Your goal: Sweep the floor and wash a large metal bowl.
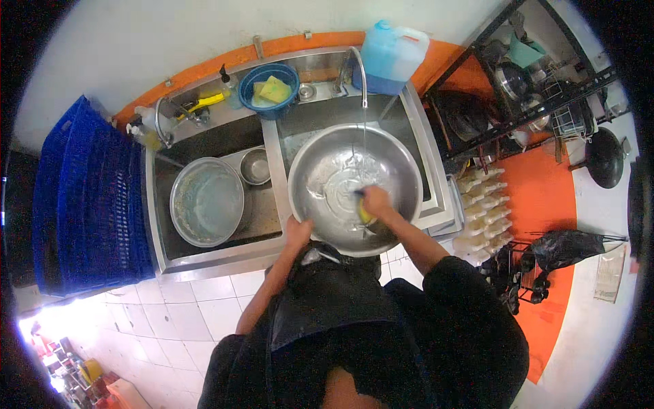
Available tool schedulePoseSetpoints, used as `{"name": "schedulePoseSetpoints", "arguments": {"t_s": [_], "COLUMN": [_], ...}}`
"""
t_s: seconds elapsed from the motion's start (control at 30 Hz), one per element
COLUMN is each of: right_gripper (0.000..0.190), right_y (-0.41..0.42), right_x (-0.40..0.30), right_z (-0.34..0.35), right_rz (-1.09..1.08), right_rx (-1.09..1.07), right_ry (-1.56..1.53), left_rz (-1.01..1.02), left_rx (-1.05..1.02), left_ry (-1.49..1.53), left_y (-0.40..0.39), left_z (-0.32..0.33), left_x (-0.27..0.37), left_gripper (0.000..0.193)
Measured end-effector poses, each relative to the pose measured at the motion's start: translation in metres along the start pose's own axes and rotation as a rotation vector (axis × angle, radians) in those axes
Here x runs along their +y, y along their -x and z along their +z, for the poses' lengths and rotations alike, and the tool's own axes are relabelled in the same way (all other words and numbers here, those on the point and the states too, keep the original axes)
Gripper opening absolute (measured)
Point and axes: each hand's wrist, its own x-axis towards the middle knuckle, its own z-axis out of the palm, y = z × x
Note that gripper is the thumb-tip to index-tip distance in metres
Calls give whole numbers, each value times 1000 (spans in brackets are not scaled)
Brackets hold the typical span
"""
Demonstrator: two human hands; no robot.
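Note:
A large stainless steel basin (pixel 327 168) rests over the right sink, its near rim close to my body. Water runs into it from a curved faucet (pixel 364 76). My left hand (pixel 298 231) grips the basin's rim at the near left. Inside the basin, my right hand (pixel 376 202) presses a yellow sponge (pixel 365 213) with a dark side against the metal; this hand is slightly blurred. A smaller metal pot (pixel 207 202) with residue on its wall stands in the left sink, beside a small metal bowl (pixel 255 166).
Behind the sinks stand a blue plastic basket (pixel 269 113) holding sponges, a soap bottle (pixel 231 89) and a jug of blue liquid (pixel 391 59). Stacked blue crates (pixel 92 204) flank the left side. A black rack (pixel 526 120) with cookware is at the right.

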Motion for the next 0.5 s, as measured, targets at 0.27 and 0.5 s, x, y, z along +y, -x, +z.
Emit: {"name": "schedulePoseSetpoints", "arguments": {"t_s": [0.27, 0.5], "right_gripper": [33, 43], "right_y": [-34, -42], "right_x": [-17, -6], "right_z": [-15, -21], "right_rz": [220, 45], "right_rx": [183, 105], "right_ry": [-179, -66], "left_rz": [32, 41], "left_rx": [32, 69], "left_ry": [15, -5], "left_y": [-6, -2], "left_z": [-1, -5], "left_x": [-6, -12], "left_gripper": [33, 37]}}
